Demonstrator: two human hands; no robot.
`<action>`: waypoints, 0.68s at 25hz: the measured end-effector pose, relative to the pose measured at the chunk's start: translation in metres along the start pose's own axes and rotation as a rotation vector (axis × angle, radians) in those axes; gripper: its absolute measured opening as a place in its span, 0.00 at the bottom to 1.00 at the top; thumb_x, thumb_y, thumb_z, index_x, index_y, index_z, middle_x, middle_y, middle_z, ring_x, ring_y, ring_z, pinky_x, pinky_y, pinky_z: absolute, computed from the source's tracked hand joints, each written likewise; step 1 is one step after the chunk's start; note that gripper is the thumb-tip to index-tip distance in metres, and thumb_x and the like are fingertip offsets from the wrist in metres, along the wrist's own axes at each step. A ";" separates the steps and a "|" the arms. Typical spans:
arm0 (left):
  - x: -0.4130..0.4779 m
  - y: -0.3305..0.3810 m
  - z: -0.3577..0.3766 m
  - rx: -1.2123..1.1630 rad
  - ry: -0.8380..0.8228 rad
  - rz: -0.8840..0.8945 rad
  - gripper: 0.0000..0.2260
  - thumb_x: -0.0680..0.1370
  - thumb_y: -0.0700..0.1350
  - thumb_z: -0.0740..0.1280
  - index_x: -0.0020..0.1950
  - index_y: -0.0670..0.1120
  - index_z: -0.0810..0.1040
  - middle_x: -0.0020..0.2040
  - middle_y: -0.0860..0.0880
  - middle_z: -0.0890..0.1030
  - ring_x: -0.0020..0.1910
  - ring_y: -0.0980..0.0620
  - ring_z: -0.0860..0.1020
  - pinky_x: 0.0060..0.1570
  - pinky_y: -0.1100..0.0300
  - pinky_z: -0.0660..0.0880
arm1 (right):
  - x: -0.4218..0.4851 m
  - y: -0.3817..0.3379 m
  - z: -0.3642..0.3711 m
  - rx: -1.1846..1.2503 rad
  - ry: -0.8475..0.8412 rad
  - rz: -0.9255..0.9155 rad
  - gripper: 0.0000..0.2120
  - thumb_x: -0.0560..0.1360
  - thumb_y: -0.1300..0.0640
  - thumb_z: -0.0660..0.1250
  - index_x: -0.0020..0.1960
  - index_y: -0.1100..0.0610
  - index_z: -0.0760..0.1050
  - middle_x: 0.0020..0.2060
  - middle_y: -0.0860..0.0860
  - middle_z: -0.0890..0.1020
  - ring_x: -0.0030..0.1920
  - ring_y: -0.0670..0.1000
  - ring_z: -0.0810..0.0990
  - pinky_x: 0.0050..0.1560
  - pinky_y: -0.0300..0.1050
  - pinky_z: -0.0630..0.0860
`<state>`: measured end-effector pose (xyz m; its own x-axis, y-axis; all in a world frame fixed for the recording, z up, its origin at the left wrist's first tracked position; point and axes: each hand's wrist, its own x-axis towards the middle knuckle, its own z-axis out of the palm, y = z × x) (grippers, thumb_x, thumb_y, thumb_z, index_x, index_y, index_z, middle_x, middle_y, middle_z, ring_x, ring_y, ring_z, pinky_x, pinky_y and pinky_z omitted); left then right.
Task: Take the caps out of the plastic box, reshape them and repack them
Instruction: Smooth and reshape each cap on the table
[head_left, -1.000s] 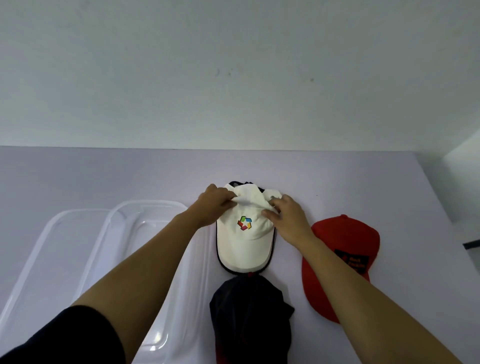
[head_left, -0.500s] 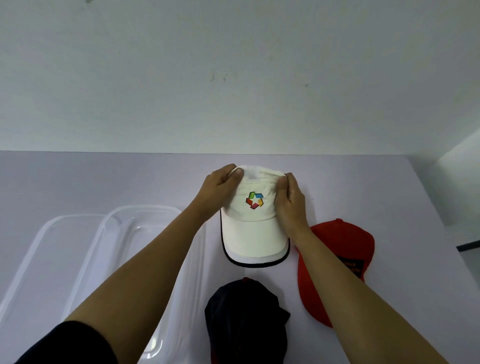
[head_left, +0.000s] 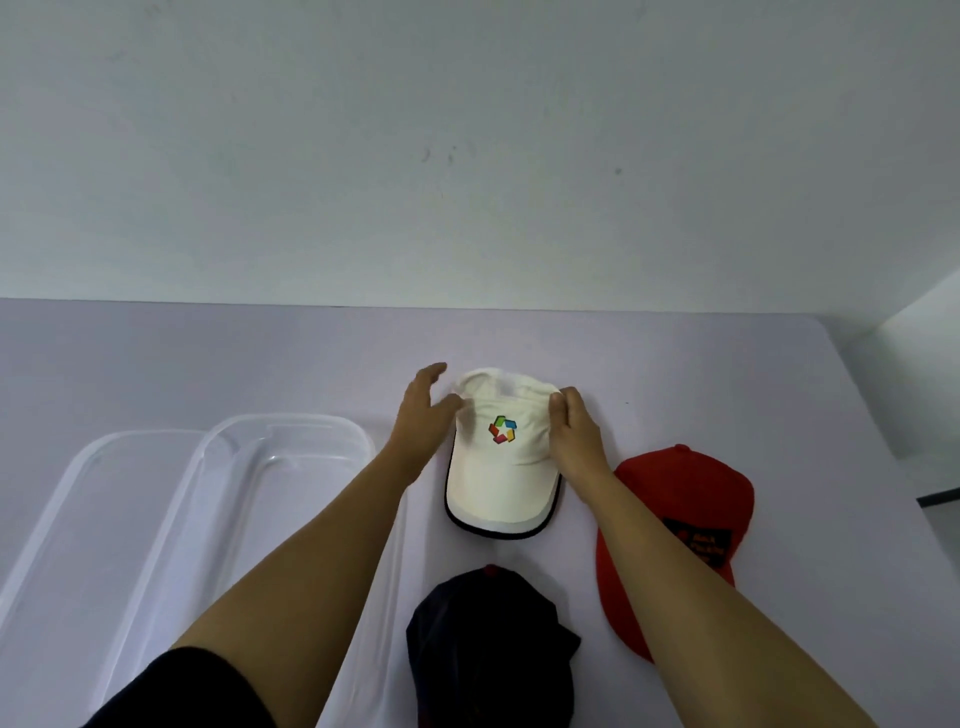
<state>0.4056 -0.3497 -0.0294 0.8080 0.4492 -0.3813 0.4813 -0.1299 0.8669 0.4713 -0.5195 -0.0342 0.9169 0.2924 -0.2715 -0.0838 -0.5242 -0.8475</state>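
A white cap (head_left: 501, 467) with a coloured logo and a dark-edged brim sits crown-up in the middle of the table, brim toward me. My left hand (head_left: 423, 418) is at its left side with fingers spread and straight, the thumb touching the crown. My right hand (head_left: 574, 431) holds the crown's right side, fingers curled over the fabric. A red cap (head_left: 691, 514) lies to the right, partly under my right forearm. A dark navy cap (head_left: 488, 644) lies crumpled near the front edge.
A clear plastic box (head_left: 285, 441) stands empty to the left of the caps, with its clear lid (head_left: 67, 493) lying further left. The lilac table (head_left: 727, 374) meets a pale wall at the back; its right edge drops off at the far right.
The white cap went from flattened to a raised crown and shifted slightly away from me. My left hand has let go and opened beside it; the right hand stays on the crown.
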 end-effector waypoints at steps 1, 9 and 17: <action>0.000 -0.004 0.001 -0.135 -0.054 -0.105 0.25 0.78 0.47 0.63 0.74 0.50 0.60 0.72 0.50 0.64 0.71 0.48 0.64 0.65 0.52 0.63 | 0.000 0.001 0.000 0.061 0.003 0.015 0.12 0.81 0.50 0.49 0.49 0.57 0.66 0.40 0.49 0.75 0.42 0.48 0.73 0.44 0.43 0.67; -0.009 -0.005 0.006 -0.462 -0.185 -0.285 0.27 0.71 0.69 0.60 0.56 0.51 0.80 0.53 0.50 0.84 0.53 0.50 0.82 0.54 0.54 0.77 | 0.002 -0.018 -0.005 0.238 0.053 -0.075 0.12 0.81 0.48 0.52 0.40 0.48 0.66 0.38 0.44 0.75 0.42 0.44 0.74 0.45 0.40 0.71; -0.019 0.021 0.016 -0.568 0.140 -0.193 0.22 0.73 0.64 0.63 0.50 0.47 0.82 0.47 0.47 0.85 0.46 0.48 0.84 0.46 0.54 0.80 | 0.000 -0.024 -0.008 0.629 -0.272 0.262 0.44 0.62 0.24 0.60 0.69 0.50 0.66 0.64 0.49 0.76 0.63 0.50 0.75 0.65 0.54 0.71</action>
<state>0.4061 -0.3754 -0.0091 0.6537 0.5345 -0.5356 0.3265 0.4393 0.8369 0.4766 -0.5139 -0.0104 0.7139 0.4512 -0.5355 -0.5700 -0.0699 -0.8187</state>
